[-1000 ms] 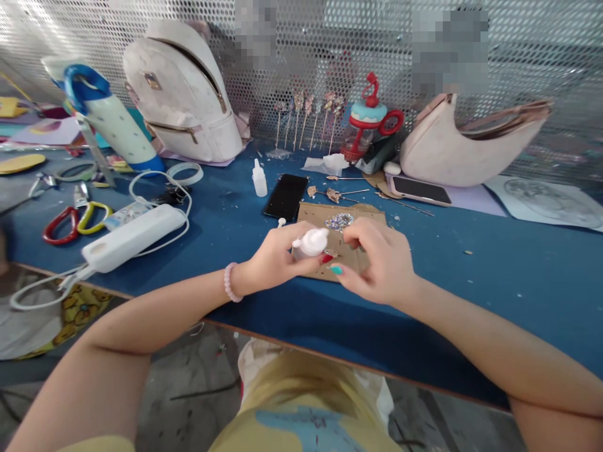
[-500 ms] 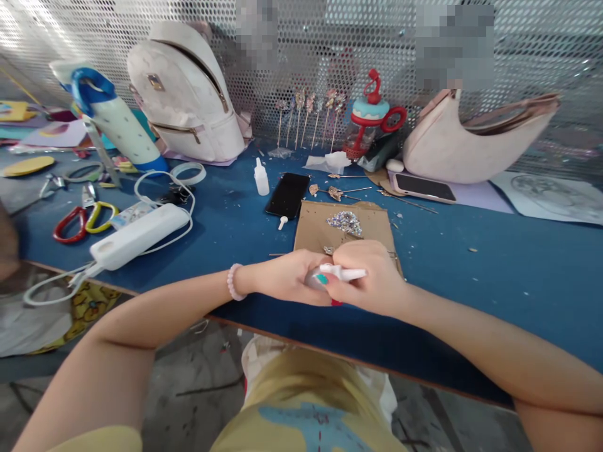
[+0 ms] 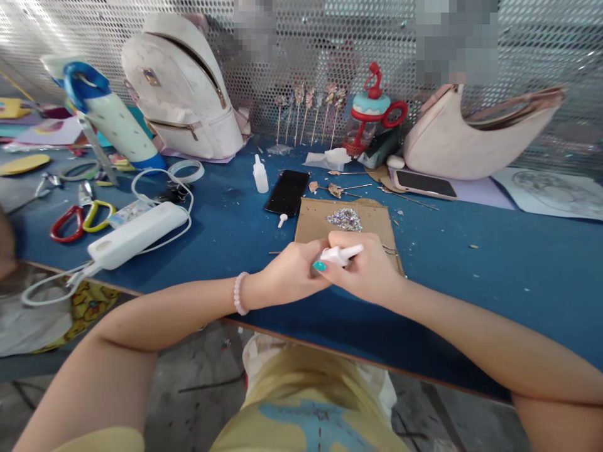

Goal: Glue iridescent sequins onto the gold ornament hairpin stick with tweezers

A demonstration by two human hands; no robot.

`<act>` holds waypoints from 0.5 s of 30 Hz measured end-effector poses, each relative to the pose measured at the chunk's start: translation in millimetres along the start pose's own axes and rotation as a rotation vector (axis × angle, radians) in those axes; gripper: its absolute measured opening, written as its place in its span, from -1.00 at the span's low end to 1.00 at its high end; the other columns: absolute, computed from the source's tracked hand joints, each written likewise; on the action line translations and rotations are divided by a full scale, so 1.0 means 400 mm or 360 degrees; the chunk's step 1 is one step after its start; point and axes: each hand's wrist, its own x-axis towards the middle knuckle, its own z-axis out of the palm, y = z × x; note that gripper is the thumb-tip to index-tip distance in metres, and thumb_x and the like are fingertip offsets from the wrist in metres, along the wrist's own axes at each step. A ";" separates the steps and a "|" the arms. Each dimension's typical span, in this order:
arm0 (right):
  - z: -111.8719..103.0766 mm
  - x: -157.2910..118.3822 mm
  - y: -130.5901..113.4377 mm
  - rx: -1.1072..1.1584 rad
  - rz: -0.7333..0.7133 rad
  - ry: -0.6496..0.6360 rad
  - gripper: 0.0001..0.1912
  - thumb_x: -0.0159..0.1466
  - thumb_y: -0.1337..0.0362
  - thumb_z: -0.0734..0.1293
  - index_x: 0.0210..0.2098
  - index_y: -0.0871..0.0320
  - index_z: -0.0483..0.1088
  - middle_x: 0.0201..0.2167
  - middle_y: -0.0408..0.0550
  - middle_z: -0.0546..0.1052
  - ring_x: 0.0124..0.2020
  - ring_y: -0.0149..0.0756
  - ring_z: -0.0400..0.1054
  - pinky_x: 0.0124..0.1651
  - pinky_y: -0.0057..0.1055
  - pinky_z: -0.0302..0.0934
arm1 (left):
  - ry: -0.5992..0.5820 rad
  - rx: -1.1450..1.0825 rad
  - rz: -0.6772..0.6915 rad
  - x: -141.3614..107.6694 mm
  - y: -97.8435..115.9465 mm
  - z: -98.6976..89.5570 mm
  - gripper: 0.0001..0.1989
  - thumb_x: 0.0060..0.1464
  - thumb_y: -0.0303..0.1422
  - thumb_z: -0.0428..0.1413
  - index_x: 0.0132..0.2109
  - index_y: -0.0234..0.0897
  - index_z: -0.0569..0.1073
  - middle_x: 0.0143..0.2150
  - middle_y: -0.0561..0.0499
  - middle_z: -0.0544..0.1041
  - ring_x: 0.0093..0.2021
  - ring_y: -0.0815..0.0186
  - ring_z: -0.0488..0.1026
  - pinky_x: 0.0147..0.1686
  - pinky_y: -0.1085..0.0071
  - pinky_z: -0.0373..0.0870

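My left hand [image 3: 294,270] and my right hand [image 3: 370,270] meet at the table's front edge, over the near part of a cardboard sheet [image 3: 372,216]. Both are closed around a small white bottle [image 3: 335,255], whose nozzle points right. The bottle's body is mostly hidden by my fingers. Beyond them, a pile of shiny beads [image 3: 345,219] lies on the cardboard. A small white cap [image 3: 282,220] is left of the sheet, near a black phone [image 3: 288,193] and a second white bottle [image 3: 260,174], which stands upright.
Scissors [image 3: 70,224], a white power strip [image 3: 139,235] with cable and a tilted flask [image 3: 120,122] are at left. Behind are a backpack [image 3: 183,94], decorated sticks [image 3: 298,119], a red-lidded cup [image 3: 370,119] and a handbag [image 3: 471,144]. Part of another person shows at far left.
Both hands have risen slightly with the bottle, away from the table edge. The bottle's nozzle now tilts upward more. The camera view has shifted a little.
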 end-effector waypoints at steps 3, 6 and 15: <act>0.004 0.000 -0.001 0.0026 -0.0158 0.0052 -0.50 0.24 0.06 0.24 -0.67 0.13 -0.04 -0.73 -0.27 0.03 -0.66 -0.54 -0.11 -0.58 -0.48 -0.22 | -0.0091 -0.0066 0.0086 -0.002 0.007 0.004 -0.88 0.02 -0.35 0.12 -0.31 -0.32 0.38 -0.41 0.08 0.48 -0.44 0.44 0.40 -0.44 0.55 0.26; 0.007 -0.004 -0.002 0.0093 -0.0340 0.0100 -0.52 0.26 0.16 0.21 -0.69 0.13 -0.07 -0.74 -0.27 -0.01 -0.67 -0.55 -0.14 -0.57 -0.47 -0.22 | -0.0306 -0.0201 0.0077 0.003 0.020 -0.009 -0.88 -0.01 -0.36 0.13 -0.33 -0.33 0.38 -0.44 0.09 0.46 -0.45 0.46 0.37 -0.44 0.55 0.27; 0.012 -0.004 -0.032 0.0358 -0.0845 0.0015 -0.56 0.24 0.22 0.21 -0.63 0.09 -0.14 -0.70 -0.27 -0.07 -0.63 -0.46 -0.20 -0.53 -0.39 -0.20 | -0.1293 -0.0914 -0.0178 -0.008 0.014 -0.013 -0.71 -0.05 -0.19 0.21 -0.45 -0.30 0.32 -0.64 0.14 0.31 -0.63 0.47 0.25 -0.65 0.53 0.23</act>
